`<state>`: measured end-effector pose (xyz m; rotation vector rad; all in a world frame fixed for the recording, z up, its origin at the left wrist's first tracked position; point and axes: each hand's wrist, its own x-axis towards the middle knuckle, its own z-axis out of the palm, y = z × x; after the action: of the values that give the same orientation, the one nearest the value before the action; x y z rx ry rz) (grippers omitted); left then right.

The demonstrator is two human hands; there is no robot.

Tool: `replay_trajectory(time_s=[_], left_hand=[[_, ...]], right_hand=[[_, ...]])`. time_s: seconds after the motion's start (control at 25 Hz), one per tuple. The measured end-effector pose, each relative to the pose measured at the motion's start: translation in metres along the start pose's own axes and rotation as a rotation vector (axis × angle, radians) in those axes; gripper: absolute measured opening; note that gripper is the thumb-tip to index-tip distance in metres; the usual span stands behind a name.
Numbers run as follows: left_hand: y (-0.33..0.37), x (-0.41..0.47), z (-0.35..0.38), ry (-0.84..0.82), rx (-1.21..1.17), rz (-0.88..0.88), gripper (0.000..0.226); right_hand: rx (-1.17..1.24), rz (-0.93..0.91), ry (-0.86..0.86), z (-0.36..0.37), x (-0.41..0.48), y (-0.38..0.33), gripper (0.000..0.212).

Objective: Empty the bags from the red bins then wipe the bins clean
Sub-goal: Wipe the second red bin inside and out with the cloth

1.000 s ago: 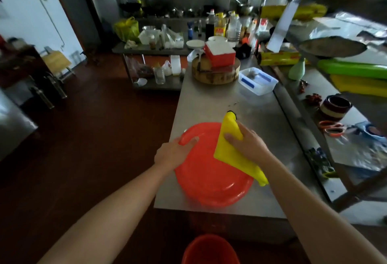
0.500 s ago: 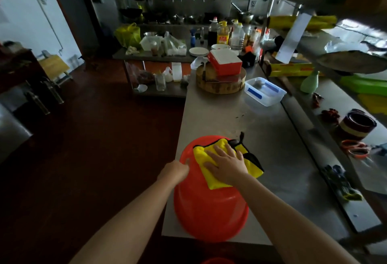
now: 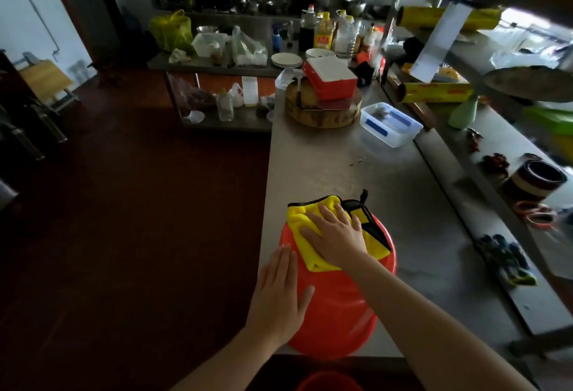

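Though upside down, glossy red bin (image 3: 338,307) beneath yellow cloth (image 3: 299,220).

The left hand (image 3: 279,293) lies flat, palm down, fingers straight and together; the right hand (image 3: 338,243), just farther and rightward, lies flat too, fingers slightly spread.

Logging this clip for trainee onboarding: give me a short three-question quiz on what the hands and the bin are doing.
1. True or false: the right hand presses the yellow cloth onto the red bin.
2. The left hand: A) grips the cloth, B) rests flat on the bin, C) holds a bag?
3. What surface carries the bin?
Key: 1 true; 2 B; 3 the steel counter.
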<state>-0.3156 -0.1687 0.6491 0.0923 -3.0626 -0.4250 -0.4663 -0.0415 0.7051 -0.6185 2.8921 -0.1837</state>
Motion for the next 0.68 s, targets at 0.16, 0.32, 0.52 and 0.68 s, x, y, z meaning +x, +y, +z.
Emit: replay_trajectory(time_s=[0.16,0.32,0.52,0.68], left_hand=[[-0.003,-0.001,-0.006,-0.012,0.098,0.028,0.087],[-0.009,-0.001,-0.005,-0.04,0.091,0.088,0.093],[-0.011,0.001,-0.001,-0.066,0.064,0.057,0.099],[-0.01,-0.001,-0.006,-0.024,0.049,0.067,0.103]], right_hand=[[-0.028,0.142,0.013,-0.005,0.001,0.022,0.064],[0.005,0.328,0.063,0.0,-0.011,0.04,0.061],[0.119,0.408,0.082,0.008,-0.011,-0.013,0.069],[0.102,0.262,0.039,0.012,-0.009,-0.05,0.076]])
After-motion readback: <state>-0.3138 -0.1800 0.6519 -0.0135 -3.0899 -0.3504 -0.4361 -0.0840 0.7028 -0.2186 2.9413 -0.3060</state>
